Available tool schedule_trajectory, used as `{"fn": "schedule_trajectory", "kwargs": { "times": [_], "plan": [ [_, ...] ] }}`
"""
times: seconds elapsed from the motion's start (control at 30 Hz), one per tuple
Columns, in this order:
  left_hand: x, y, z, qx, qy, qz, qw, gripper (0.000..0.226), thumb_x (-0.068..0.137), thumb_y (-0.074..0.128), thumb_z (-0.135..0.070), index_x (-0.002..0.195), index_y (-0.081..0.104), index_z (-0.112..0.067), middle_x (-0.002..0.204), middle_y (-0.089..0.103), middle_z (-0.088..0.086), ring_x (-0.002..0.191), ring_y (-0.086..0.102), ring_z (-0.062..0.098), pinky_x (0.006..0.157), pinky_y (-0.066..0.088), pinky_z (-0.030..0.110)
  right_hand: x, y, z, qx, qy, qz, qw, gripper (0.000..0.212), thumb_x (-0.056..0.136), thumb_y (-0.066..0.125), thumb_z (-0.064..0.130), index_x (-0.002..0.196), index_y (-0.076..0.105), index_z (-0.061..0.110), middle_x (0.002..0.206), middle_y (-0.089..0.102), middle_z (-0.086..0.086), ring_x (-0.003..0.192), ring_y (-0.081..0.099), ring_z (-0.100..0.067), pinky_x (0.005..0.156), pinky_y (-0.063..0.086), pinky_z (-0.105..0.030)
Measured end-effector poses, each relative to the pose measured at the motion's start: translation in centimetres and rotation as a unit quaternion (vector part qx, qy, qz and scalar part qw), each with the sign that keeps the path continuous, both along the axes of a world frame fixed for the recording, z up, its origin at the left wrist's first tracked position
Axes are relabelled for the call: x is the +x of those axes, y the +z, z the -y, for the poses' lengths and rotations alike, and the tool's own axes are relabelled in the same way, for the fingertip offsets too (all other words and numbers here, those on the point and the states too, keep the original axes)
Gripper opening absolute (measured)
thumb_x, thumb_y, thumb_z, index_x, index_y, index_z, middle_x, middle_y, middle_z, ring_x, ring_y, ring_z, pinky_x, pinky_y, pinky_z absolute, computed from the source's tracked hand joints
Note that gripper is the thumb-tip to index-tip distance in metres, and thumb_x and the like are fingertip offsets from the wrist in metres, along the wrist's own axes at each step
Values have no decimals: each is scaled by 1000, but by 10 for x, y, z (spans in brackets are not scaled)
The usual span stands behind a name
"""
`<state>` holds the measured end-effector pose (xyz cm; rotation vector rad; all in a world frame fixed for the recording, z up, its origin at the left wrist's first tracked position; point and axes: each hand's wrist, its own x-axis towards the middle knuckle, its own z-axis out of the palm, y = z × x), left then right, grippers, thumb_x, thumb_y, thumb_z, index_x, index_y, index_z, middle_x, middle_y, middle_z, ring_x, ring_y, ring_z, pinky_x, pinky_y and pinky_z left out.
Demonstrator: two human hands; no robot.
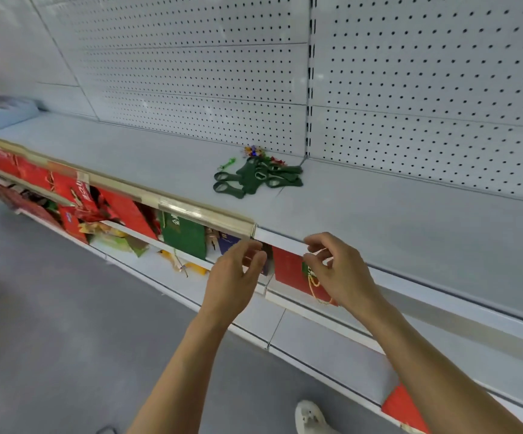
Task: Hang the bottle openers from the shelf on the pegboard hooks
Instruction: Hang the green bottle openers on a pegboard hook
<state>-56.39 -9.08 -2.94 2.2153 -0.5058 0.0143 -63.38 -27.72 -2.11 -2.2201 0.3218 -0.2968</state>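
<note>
Retail shop aisle, white pegboard (426,73) backing, long shelf (379,220), boxed goods (185,234) below

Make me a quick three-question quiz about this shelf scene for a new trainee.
1. True or false: the green bottle openers lie in a pile on the top shelf, near the pegboard.
2. Multiple choice: the left hand and right hand are A) gripping openers, B) empty, in front of the shelf edge, C) touching the pegboard.
3. Fill in: hooks visible on the pegboard: ____.

Key: 1 true; 2 B; 3 none.
</note>
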Motion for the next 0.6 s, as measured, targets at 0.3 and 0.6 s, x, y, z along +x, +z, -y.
{"fn": "schedule_trajectory", "kwargs": {
  "times": [0.3, 0.6],
  "plan": [
    [154, -10, -17, 50, 14, -38, 998, 35, 97, 53, -33, 130, 54, -22, 127, 59, -4, 106, 59, 14, 93, 52, 37, 159, -12, -10, -35, 38, -47, 998, 27, 92, 59, 35, 118, 55, 32, 119, 59, 13, 100, 58, -7, 88, 51, -37],
    [303, -36, -6, 239, -86, 40, 966, 49, 99, 47, -32, 146, 37, -27, 155, 33, -5, 140, 30, 20, 112, 33, 39, 300, -28, -8, -78, 21, -105, 991, 40, 94, 55, 38, 129, 50, 20, 130, 54, 0, 101, 60, -16, 89, 50, -37]
  ]
}}
